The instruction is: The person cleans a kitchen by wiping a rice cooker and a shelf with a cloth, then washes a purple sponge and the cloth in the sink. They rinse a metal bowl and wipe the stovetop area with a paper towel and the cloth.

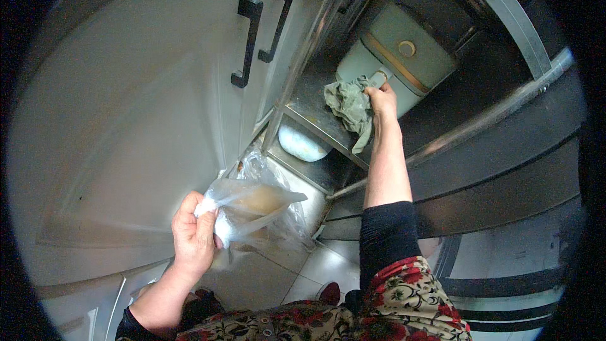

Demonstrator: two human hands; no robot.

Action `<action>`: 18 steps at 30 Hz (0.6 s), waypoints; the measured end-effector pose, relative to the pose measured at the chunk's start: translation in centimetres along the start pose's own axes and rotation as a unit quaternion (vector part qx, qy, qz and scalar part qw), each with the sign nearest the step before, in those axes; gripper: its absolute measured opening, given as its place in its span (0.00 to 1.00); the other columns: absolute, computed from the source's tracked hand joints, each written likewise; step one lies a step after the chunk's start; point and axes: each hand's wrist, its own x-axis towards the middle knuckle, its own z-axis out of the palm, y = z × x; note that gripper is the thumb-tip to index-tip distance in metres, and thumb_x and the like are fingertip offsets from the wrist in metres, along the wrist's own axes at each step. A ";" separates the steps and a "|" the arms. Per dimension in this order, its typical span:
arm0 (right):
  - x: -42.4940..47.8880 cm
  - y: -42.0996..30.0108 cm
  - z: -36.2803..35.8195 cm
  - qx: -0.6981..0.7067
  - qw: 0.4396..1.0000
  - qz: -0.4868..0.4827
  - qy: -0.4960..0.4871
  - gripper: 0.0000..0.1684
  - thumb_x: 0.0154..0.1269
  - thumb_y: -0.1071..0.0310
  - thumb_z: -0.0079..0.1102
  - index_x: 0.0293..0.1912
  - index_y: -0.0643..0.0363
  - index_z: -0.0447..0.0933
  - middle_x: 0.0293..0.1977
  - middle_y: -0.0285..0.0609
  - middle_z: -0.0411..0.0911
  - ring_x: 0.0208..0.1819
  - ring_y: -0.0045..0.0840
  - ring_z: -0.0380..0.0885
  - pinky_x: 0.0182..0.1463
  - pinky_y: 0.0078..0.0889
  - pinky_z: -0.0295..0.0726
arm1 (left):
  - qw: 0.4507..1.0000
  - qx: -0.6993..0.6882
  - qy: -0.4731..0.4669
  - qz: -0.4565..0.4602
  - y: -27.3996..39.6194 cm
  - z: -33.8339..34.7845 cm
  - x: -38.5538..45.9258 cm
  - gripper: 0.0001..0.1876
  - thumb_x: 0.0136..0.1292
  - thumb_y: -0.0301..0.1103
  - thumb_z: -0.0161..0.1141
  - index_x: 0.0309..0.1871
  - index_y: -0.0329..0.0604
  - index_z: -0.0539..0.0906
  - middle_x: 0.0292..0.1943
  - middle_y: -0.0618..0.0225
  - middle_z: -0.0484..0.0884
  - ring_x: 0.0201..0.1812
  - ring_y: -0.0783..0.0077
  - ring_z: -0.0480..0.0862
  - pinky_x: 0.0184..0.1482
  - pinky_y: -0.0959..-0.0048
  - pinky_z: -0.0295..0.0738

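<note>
My left hand [195, 234] grips the bunched edge of a clear plastic bag [260, 203], low and left of centre; something brownish shows through the film. My right hand [382, 99] reaches onto a dark metal shelf and holds a crumpled grey-green cloth [350, 102]. Behind that hand is a pale green appliance [397, 47] with a tan band and a round knob; the fingers are close to its protruding handle. Whether they touch the handle I cannot tell.
Cabinet doors with black handles [248, 40] stand at the left. Below the shelf's metal edge sits a pale rounded object [303, 142] on a lower tier. A curved metal rail [487, 104] runs along the right. Tiled floor [265, 274] shows below, with a red shoe [330, 292].
</note>
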 end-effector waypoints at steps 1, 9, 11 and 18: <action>-0.4 0.2 -0.5 -0.017 1.000 0.002 0.018 0.21 0.44 0.75 0.62 0.44 0.64 0.78 0.35 0.41 0.81 0.34 0.25 0.77 0.41 0.28 0.74 | 1.000 -0.012 -0.004 0.000 -0.1 0.0 0.0 0.06 0.68 0.27 0.48 0.32 0.42 0.69 0.19 0.74 0.73 0.14 0.85 0.70 0.14 0.84 0.62; -2.9 -0.8 -4.2 -0.149 0.980 0.043 0.125 0.21 0.44 0.73 0.62 0.44 0.58 0.80 0.35 0.39 0.82 0.35 0.24 0.78 0.42 0.27 0.74 | 0.999 -0.034 -0.002 -0.027 -0.3 -0.6 0.8 0.06 0.68 0.27 0.47 0.32 0.43 0.68 0.20 0.74 0.73 0.14 0.85 0.69 0.14 0.84 0.62; -4.0 -1.1 -4.4 -0.193 0.968 0.049 0.153 0.21 0.44 0.73 0.62 0.44 0.59 0.80 0.35 0.39 0.82 0.35 0.25 0.78 0.42 0.28 0.74 | 1.000 -0.020 -0.005 -0.016 -0.4 -1.1 0.7 0.06 0.68 0.27 0.47 0.32 0.43 0.68 0.20 0.74 0.73 0.13 0.85 0.69 0.14 0.84 0.62; -10.0 2.7 -1.1 -0.175 0.928 -0.055 0.325 0.30 0.51 0.61 0.62 0.53 0.63 0.69 0.49 0.54 0.73 0.52 0.45 0.70 0.58 0.40 0.67 | 0.999 -0.016 0.008 -0.043 -0.3 0.3 -0.3 0.05 0.67 0.26 0.48 0.32 0.43 0.69 0.20 0.74 0.73 0.14 0.85 0.69 0.15 0.84 0.63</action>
